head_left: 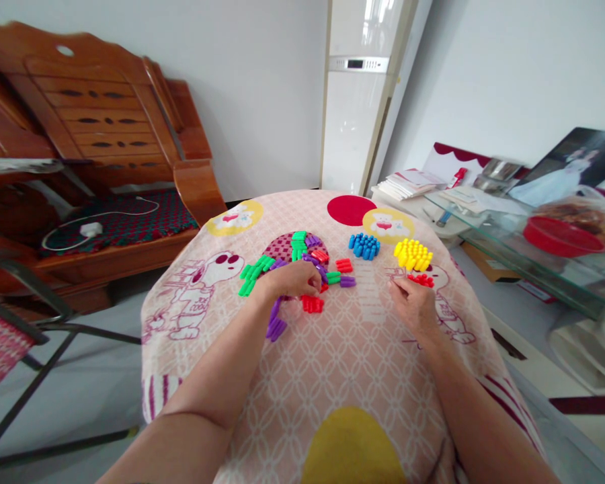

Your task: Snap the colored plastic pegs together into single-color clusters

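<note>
My left hand (295, 279) rests curled over a mixed scatter of small plastic pegs, fingers closed on purple and red pegs (321, 270). Green pegs (253, 274) lie to its left, more purple pegs (276, 326) below the wrist, and red pegs (312, 304) just under the fingers. My right hand (413, 302) lies on the cloth with fingers pinched beside a small red peg pile (422, 279). Behind that sit a sorted yellow pile (413, 255) and a sorted blue pile (364, 245).
A pink cartoon-print cloth (343, 363) covers the round table. A wooden bench (105, 154) stands at the left, a metal chair frame (25, 296) nearer. A glass table (534, 235) with a red bowl (565, 235) is at the right; a white floor-standing unit (355, 94) stands behind.
</note>
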`<action>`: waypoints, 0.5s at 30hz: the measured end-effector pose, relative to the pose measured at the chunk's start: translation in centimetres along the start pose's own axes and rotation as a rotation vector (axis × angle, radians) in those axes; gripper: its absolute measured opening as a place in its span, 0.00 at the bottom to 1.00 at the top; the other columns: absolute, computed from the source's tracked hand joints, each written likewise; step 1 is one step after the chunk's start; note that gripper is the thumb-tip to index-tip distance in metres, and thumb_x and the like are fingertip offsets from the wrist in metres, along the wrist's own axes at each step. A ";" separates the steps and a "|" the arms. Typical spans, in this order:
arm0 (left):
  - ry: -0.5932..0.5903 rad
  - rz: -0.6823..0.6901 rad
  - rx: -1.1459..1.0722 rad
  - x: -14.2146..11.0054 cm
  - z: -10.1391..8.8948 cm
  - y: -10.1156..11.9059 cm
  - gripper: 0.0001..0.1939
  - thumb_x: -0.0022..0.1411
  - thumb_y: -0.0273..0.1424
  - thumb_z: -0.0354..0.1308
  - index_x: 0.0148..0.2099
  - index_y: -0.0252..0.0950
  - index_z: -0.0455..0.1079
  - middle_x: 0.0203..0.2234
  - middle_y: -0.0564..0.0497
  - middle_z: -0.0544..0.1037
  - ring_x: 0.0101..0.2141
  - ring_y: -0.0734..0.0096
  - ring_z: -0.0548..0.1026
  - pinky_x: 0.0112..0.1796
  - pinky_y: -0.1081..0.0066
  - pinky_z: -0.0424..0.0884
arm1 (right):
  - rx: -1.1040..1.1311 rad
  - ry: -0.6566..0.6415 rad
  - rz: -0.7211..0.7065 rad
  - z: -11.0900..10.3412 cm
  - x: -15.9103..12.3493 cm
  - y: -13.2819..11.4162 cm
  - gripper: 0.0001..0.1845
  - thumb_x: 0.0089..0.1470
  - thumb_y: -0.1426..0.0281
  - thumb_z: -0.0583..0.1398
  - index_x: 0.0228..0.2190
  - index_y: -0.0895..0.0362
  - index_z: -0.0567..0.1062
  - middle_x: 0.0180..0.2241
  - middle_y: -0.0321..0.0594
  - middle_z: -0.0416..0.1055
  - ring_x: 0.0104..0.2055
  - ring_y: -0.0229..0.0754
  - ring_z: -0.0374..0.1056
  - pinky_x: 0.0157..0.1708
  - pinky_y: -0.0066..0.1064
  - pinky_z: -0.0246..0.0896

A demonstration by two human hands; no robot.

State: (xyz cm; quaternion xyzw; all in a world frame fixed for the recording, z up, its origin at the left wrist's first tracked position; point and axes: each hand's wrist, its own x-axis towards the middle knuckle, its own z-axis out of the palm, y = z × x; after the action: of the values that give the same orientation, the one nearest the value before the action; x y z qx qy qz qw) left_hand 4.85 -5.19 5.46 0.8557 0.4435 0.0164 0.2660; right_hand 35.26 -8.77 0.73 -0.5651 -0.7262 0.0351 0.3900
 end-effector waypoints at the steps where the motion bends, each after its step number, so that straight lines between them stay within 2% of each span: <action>1: -0.009 0.017 -0.004 -0.1 -0.1 0.1 0.08 0.53 0.26 0.62 0.36 0.37 0.81 0.32 0.51 0.82 0.34 0.68 0.77 0.35 0.75 0.66 | 0.002 -0.003 0.000 0.0 0.0 0.0 0.20 0.56 0.59 0.54 0.18 0.56 0.69 0.16 0.36 0.63 0.21 0.36 0.58 0.26 0.29 0.48; 5: -0.060 0.050 -0.001 -0.1 -0.2 0.7 0.11 0.50 0.25 0.64 0.39 0.37 0.81 0.33 0.51 0.83 0.33 0.69 0.77 0.34 0.76 0.66 | 0.005 -0.020 -0.003 0.0 0.0 -0.1 0.19 0.56 0.60 0.54 0.18 0.56 0.68 0.17 0.36 0.64 0.22 0.36 0.58 0.26 0.29 0.48; 11: -0.133 0.065 -0.093 0.1 -0.2 1.0 0.09 0.51 0.22 0.60 0.34 0.35 0.80 0.29 0.52 0.82 0.32 0.71 0.77 0.33 0.76 0.66 | 0.029 -0.076 0.010 0.2 -0.1 -0.6 0.19 0.57 0.61 0.53 0.17 0.54 0.64 0.17 0.35 0.61 0.22 0.37 0.57 0.26 0.29 0.48; 13: -0.141 0.045 -0.084 -0.1 -0.5 1.2 0.08 0.52 0.25 0.61 0.36 0.34 0.79 0.30 0.52 0.81 0.32 0.70 0.77 0.33 0.76 0.67 | 0.046 -0.099 0.005 0.4 -0.1 -0.8 0.19 0.57 0.62 0.53 0.17 0.54 0.63 0.17 0.34 0.60 0.22 0.36 0.56 0.25 0.29 0.47; 15: -0.138 0.041 -0.035 -0.4 -0.8 1.7 0.13 0.52 0.28 0.63 0.42 0.35 0.78 0.32 0.52 0.81 0.34 0.69 0.77 0.34 0.76 0.67 | 0.054 -0.105 -0.011 0.7 -0.2 -0.9 0.19 0.57 0.63 0.53 0.17 0.54 0.60 0.16 0.33 0.59 0.22 0.36 0.55 0.25 0.28 0.46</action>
State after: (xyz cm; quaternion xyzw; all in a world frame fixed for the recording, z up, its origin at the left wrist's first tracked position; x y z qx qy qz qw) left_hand 5.64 -5.94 6.97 0.8589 0.4062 -0.0297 0.3105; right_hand 34.13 -8.98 0.64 -0.5478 -0.7475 0.0818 0.3667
